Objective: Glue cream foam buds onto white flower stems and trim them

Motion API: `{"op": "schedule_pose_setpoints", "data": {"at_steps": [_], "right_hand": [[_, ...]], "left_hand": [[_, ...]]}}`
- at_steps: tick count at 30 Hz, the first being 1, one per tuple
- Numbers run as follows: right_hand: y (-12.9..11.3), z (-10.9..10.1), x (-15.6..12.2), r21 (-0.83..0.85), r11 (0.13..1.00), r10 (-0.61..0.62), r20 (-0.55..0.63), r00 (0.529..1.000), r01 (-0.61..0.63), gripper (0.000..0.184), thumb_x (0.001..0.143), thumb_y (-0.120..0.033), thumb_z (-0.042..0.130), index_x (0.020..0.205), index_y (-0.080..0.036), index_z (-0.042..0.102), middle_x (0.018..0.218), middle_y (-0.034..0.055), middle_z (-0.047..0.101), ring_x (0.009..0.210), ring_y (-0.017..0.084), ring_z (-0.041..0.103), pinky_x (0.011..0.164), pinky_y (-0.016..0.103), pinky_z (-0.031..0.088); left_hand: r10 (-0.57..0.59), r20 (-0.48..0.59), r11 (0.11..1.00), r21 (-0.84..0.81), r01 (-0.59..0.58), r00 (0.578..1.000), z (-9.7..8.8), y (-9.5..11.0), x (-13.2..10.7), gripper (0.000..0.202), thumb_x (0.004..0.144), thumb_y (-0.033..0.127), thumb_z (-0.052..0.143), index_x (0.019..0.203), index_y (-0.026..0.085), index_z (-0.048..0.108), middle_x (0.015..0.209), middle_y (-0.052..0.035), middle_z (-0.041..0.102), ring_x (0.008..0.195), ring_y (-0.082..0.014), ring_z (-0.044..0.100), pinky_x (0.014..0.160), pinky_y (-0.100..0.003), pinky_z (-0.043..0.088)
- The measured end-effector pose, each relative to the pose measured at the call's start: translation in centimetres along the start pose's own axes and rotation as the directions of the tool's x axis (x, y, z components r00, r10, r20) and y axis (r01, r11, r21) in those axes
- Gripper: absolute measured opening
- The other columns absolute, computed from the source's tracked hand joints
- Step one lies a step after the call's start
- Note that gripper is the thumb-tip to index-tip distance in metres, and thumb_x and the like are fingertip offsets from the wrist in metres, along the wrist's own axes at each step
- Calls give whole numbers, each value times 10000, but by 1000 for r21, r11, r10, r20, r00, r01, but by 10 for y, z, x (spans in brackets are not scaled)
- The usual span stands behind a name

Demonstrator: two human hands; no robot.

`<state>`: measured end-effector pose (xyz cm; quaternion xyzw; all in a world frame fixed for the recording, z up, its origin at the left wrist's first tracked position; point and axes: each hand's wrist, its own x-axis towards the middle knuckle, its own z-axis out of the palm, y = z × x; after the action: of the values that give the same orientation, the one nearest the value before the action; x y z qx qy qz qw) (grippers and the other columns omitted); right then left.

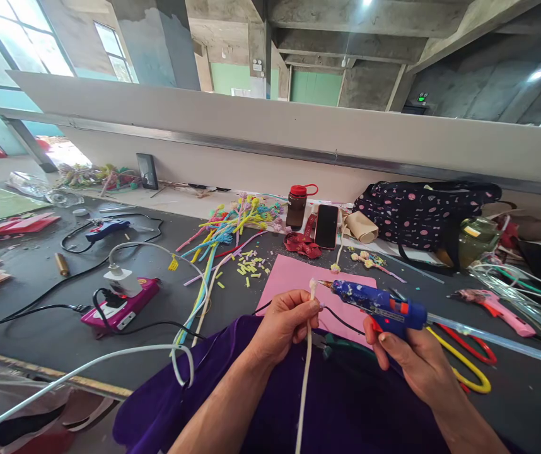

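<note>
Sheets of pink paper (24, 226) lie on the desk (34, 265) at far left. Next I see a magenta power strip (140, 304), then a bundle of colourful strands (251, 217). I have the left hand (285, 318) pinching a white cord (304, 384) near its upper end, its fluffy tip (313, 286) upright in front of a pink sheet (277, 277). A blue glue gun (369, 299) points its nozzle (327, 285) at that tip; I cannot tell whether they touch. My right hand (417, 362) is wrapped around the gun's grip. A pink glue gun (500, 310) rests farther right.
</note>
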<state>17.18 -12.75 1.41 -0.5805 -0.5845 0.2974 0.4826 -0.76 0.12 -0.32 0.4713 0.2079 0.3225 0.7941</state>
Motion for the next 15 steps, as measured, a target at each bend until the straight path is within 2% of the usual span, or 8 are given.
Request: {"op": "schedule_pose_setpoints", "data": {"at_steps": [9,15], "right_hand": [[4,5,0,8,1000,12,-92,996,-11,313,863,-461,471,747,-189,574,536,9,510,593,194,505,622,327,393],[5,4,-1,-13,1000,11,-52,999,-12,316,878,-441,457,740,-181,573,552,10,520,605,184,512,640,322,406]], "left_hand": [[11,17,1000,-5,-11,1000,-1,0,0,217,755,296,643,637,141,545,525,34,563,338,-8,360,326,-150,180],[2,16,1000,-16,-1,1000,-1,-1,0,215,753,290,645,642,139,540,521,33,562,332,-4,350,324,-145,172]]}}
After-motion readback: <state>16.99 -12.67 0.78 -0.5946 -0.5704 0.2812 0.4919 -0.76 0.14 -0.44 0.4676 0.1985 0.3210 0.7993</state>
